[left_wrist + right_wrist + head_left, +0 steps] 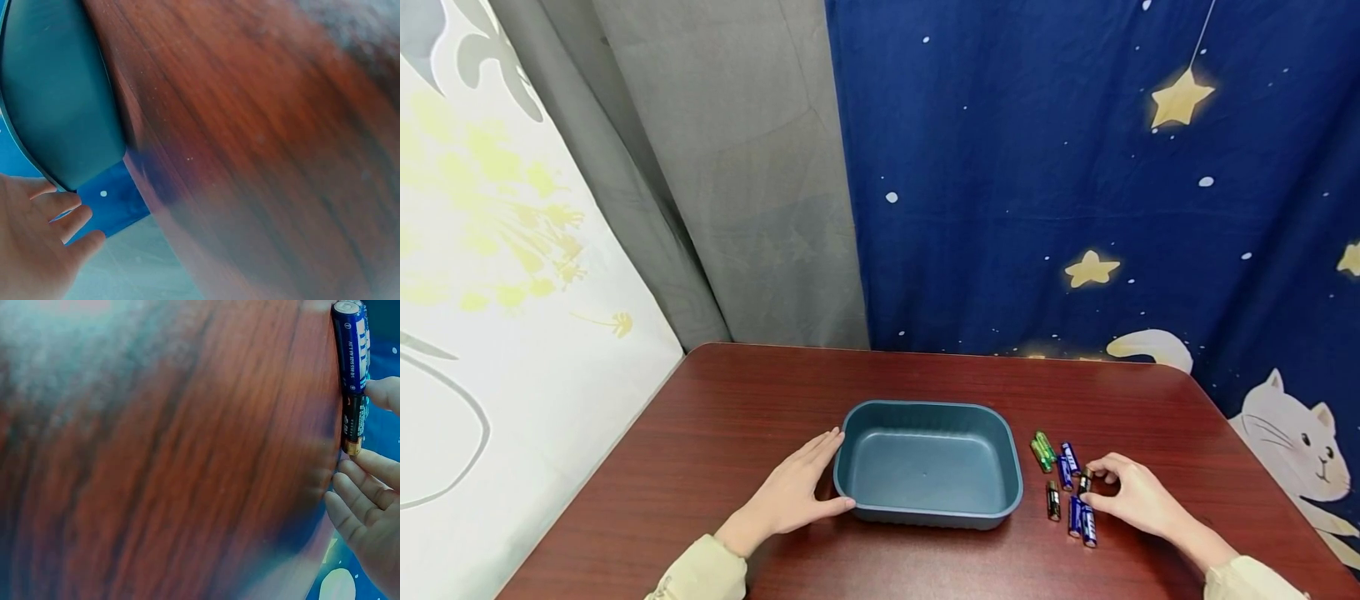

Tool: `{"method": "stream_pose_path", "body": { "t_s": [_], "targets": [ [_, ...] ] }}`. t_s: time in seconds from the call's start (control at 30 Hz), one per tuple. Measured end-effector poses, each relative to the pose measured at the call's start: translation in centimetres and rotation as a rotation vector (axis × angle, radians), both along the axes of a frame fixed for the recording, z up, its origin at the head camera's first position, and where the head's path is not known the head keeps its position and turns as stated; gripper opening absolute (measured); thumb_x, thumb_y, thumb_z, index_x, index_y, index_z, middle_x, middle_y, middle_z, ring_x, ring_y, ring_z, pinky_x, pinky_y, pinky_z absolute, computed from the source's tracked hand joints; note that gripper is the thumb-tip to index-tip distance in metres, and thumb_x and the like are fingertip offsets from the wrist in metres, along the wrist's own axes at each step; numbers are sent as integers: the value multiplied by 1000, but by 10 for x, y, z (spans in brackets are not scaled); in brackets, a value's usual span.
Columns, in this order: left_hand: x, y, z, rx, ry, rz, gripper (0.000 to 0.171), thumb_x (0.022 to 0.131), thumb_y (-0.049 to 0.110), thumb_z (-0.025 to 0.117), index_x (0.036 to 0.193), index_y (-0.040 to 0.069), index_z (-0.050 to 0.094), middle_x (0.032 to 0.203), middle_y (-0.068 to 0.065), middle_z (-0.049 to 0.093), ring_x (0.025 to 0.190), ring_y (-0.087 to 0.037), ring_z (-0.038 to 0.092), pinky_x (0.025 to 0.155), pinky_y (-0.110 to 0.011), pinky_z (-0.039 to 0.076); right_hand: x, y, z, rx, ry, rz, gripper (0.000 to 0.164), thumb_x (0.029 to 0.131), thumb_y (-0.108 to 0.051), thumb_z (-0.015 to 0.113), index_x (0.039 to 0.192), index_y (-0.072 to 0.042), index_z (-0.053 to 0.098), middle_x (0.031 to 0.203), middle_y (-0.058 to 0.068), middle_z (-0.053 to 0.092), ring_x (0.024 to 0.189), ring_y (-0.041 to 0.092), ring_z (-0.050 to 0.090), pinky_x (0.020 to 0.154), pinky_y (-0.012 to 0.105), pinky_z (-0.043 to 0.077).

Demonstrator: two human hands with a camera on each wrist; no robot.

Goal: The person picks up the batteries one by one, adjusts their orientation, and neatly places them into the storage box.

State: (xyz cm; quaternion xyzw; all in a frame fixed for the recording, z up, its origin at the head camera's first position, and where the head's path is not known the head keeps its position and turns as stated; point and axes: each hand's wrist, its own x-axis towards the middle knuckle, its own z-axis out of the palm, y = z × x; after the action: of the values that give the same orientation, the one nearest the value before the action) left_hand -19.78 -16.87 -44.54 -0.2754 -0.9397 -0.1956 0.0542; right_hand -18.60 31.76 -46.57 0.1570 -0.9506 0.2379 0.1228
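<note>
A dark teal plastic basin [925, 514] stands on the table in the head view. My left hand [795, 492] rests along its left end, fingers straight at the rim and thumb at the near corner. In the left wrist view, the fingertips [69, 200] are right at the basin's edge. My right hand [1138, 496] pinches a black battery [1085, 483] with gold tip between thumb and forefinger, one at each end. Blue batteries [1082, 521] lie just nearer, one lined up with the black one in the right wrist view [352, 353].
Another black battery [1053, 501] lies closer to the basin. Two green batteries [1042, 451] and two more blue batteries [1068, 465] lie farther back. The wooden table [775, 375] ends at a grey curtain [760, 208] and a blue starry curtain [985, 167].
</note>
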Motion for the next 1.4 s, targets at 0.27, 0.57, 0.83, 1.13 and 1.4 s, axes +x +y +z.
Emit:
{"method": "stream_pose_path", "body": {
  "t_s": [0.27,0.57,0.83,1.13,1.4],
  "targets": [
    [0,0,-1,1,-2,-2,87,75,57,62,141,7,33,144,-10,33,132,-23,31,102,-44,32,-2,3,1,35,-31,-12,32,65,-30,79,86,-10,65,77,-8,52,68,3,47,59,24,43],
    [0,0,-1,8,-5,-1,88,75,58,61,141,8,33,144,-10,33,131,-24,31,102,-44,31,-4,6,1,67,-28,-6,35,63,-34,80,85,-11,65,77,-9,52,68,4,47,59,24,44],
    [0,0,-1,6,-2,-2,89,75,62,58,141,8,33,144,-10,33,131,-23,31,102,-44,31,-5,7,0,79,-14,-9,33,62,-33,80,82,-14,63,75,-9,52,68,5,48,59,24,44],
    [0,1,-1,7,2,-5,90,75,64,57,141,8,33,144,-9,33,131,-22,31,102,-43,32,-7,13,-3,70,11,-15,29,62,-28,80,81,-15,62,74,-9,52,66,1,46,58,23,44],
    [0,0,-1,22,-1,-7,86,75,55,64,140,7,34,143,-10,34,131,-24,32,102,-45,32,-11,12,2,-4,116,31,33,58,-23,82,82,-14,63,75,-11,53,66,2,48,57,22,45]
  ]
}}
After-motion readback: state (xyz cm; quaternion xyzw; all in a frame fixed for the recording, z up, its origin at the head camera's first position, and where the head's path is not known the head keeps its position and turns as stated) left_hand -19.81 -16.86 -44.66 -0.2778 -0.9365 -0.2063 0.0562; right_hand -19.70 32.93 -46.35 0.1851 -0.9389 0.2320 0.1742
